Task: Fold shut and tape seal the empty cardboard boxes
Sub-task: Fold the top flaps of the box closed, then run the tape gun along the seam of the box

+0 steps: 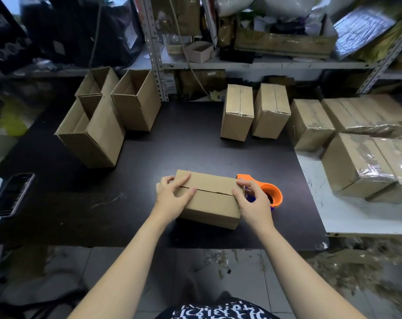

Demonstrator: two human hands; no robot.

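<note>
Head view: a dark bench [138, 217] carries a box [209, 203] near its front edge, flaps folded down and meeting at an untaped seam. The left hand [172, 194] grips the box's left end, thumb on the seam. The right hand [253, 200] curls over its right end, thumb on top. An orange dispenser [272, 192] sits just behind that hand. Open boxes [96, 134] stand rear left, sealed boxes [271, 111] rear right, a phone [11, 194] far left. A cluttered shelf [241, 64] runs behind; scraps litter the floor [218, 261].
</note>
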